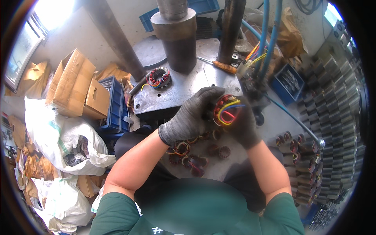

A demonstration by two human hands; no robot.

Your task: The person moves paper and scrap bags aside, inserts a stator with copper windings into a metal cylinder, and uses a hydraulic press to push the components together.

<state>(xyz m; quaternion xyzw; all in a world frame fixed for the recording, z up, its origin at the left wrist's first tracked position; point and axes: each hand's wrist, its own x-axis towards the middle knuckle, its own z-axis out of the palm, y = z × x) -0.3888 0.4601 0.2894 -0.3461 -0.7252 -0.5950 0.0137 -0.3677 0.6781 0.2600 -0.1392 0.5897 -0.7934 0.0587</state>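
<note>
Both my hands wear dark grey gloves and meet in front of the press bed. Between them is a motor stator [222,111] with red windings and loose yellow, blue and red lead wires. My left hand [196,111] closes on it from the left. My right hand [244,123] grips its right side, and some of its fingers are hidden or blurred. A second wound stator [158,77] lies on the left of the metal press bed [184,88]. A screwdriver [219,65] with an orange-brown handle rests at the bed's back right.
The press ram [174,39] stands between two steel columns [232,31]. Several stators [188,156] lie on the floor below my hands. Stacked metal cores [329,102] line the right. Cardboard boxes [70,82], a blue crate [116,105] and white sacks [62,137] fill the left.
</note>
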